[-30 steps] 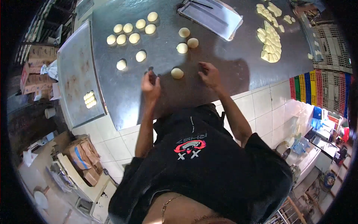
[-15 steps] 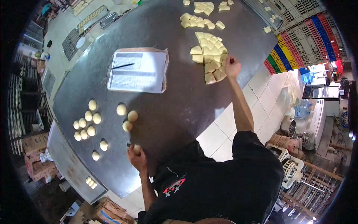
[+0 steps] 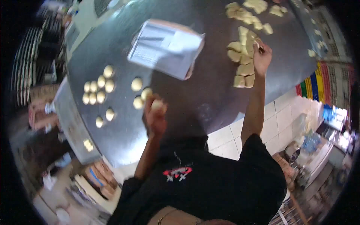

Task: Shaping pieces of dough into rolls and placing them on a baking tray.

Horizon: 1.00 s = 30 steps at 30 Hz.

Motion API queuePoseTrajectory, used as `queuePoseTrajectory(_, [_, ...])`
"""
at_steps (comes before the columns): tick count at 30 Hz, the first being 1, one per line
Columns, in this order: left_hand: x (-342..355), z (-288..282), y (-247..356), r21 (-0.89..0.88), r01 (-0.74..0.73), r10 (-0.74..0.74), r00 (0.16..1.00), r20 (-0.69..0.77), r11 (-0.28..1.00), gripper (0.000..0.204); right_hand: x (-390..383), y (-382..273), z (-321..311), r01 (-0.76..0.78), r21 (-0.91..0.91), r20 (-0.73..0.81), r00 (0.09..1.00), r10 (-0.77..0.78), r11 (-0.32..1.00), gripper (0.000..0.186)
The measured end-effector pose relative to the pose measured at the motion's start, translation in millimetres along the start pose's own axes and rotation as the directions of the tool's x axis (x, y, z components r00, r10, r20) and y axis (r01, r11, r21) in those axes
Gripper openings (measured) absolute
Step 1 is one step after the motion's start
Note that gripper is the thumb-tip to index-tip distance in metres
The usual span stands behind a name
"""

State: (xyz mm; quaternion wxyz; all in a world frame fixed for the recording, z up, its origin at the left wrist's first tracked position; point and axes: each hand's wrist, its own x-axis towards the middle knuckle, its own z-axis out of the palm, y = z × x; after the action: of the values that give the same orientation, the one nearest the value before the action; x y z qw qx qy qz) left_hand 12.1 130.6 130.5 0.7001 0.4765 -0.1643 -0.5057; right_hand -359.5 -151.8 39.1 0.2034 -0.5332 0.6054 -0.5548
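Observation:
My left hand [image 3: 155, 120], blurred by motion, is closed around a round dough ball [image 3: 159, 106] above the near part of the metal table [image 3: 204, 108]. Right beside it lie three smooth dough balls, one of them [image 3: 137, 84] a little farther off. My right hand [image 3: 262, 57] reaches to the right side of a patch of cut dough [image 3: 245, 69]. Its fingers pinch a pale dough piece [image 3: 256, 44] at the patch's edge, partly hidden by the fingers.
Several dough balls [image 3: 101, 81] form a group at the left. A printed sheet [image 3: 165, 48] lies mid-table. More cut dough [image 3: 256, 4] sits at the far side. A pale side surface [image 3: 75, 116] adjoins the left edge; coloured crates [image 3: 314, 87] stand at the right.
The whole view has turned and shifted. My left hand has moved away from the near edge, up to the three dough balls, with its ball. My right hand has moved farther along the cut dough.

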Motion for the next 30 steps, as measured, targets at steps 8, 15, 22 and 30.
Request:
queuePoseTrajectory(8, [-0.2,28.8,3.3,0.251,-0.168,0.199,0.975,-0.102,0.953,0.025,-251.6,-264.2,46.8,-0.544,0.273,0.750,0.637,0.179,0.794,0.018])
queuePoseTrajectory(15, [-43.0,-20.6,-6.0,0.666,-0.065,0.264,0.943,-0.202,0.743,0.029,-297.9,-253.9,40.0,-0.319,0.036,0.874,0.470,0.125,0.947,0.018])
queuePoseTrajectory(22, [-23.7,-166.1,-33.5,0.799,0.038,0.564,0.688,-0.457,0.600,0.023,-290.5,-281.2,29.0,-0.695,-0.244,0.968,-0.134,0.212,0.676,0.017])
queuePoseTrajectory(30, [19.6,-176.8,26.1,0.856,0.247,0.511,0.859,0.023,-0.454,0.052,-288.1,-241.3,26.7,-0.671,-0.112,0.915,0.219,0.340,0.733,0.026])
